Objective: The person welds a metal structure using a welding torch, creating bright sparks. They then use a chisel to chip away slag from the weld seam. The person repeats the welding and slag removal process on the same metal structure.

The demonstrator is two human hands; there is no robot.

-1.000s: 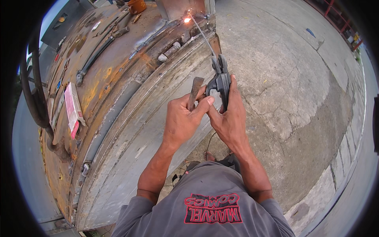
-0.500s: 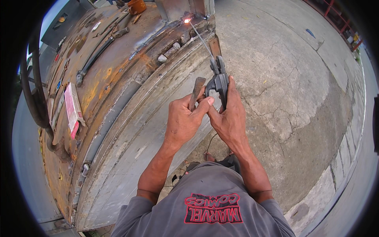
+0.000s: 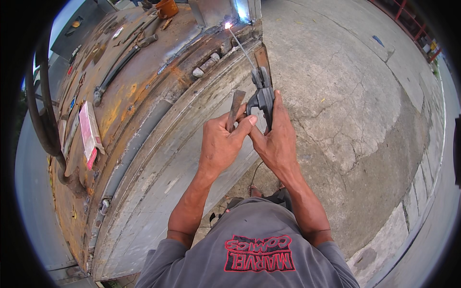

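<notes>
My right hand (image 3: pixel 278 137) is closed round a black welding electrode holder (image 3: pixel 262 98). A thin grey welding rod (image 3: pixel 243 49) runs from its jaws up to the steel joint, where a bright arc (image 3: pixel 228 25) burns at the foot of an upright metal piece (image 3: pixel 206 12). My left hand (image 3: pixel 222 144) grips a flat dark metal bar (image 3: pixel 236 108), perhaps a chisel or scraper, which points upward. The left fingertips also touch the side of the holder. The lower part of the bar is hidden in the fingers.
The rusty steel truck bed or platform (image 3: pixel 139 81) spreads to the left. On it lie a red-and-white box (image 3: pixel 89 127), a hammer-like tool (image 3: pixel 122 65), an orange bucket (image 3: pixel 166 7) and several loose metal pieces. Dark curved pipes (image 3: pixel 45 115) rise at far left. Cracked concrete (image 3: pixel 345 96) lies right.
The arc has flared brighter, with blue-white light now on the upright metal. Both hands and the holder have shifted slightly left; the rod's tip stays at the same joint.
</notes>
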